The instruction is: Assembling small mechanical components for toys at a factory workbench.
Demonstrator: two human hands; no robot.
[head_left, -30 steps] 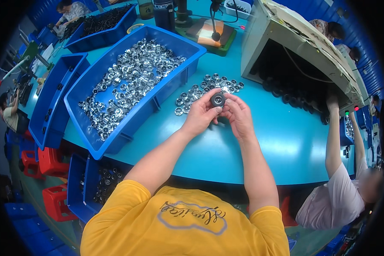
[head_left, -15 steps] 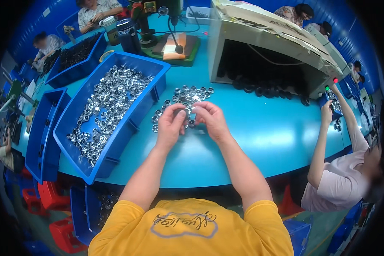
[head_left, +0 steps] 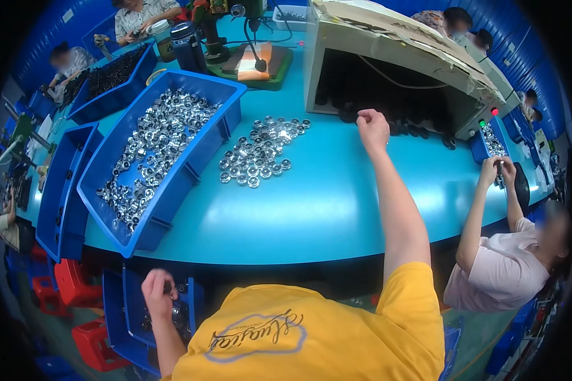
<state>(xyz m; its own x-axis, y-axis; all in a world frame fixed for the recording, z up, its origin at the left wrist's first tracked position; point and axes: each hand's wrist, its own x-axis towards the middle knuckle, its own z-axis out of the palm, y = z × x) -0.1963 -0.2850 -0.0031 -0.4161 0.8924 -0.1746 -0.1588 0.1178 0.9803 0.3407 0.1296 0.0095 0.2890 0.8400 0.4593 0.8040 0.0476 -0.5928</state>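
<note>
My left hand (head_left: 159, 295) is down at the left, below the table edge, over a lower blue bin (head_left: 195, 297) that holds shiny parts with dark centres. Its fingers are closed around a small dark round part (head_left: 167, 287). Reaching forward, my right hand (head_left: 374, 130) is at the open front of a whitish box (head_left: 312, 70), with fingers bent together. Black round parts (head_left: 419, 131) lie along the box's lower edge beside this hand. Whatever the right fingers hold, if anything, is hidden. A cluster of shiny metal rings (head_left: 254, 159) lies on the blue table (head_left: 286, 222).
A large blue bin (head_left: 190, 168) full of shiny rings stands on the left, with a narrower blue bin (head_left: 57, 216) beside it. Behind are a dark jar (head_left: 187, 47) and a green machine base (head_left: 260, 73). A co-worker (head_left: 502, 267) handles parts at the right.
My hands have parted from above the ring cluster. The left went down and left over the lower bin; the right went forward to the box. The co-worker's hands at right came down.
</note>
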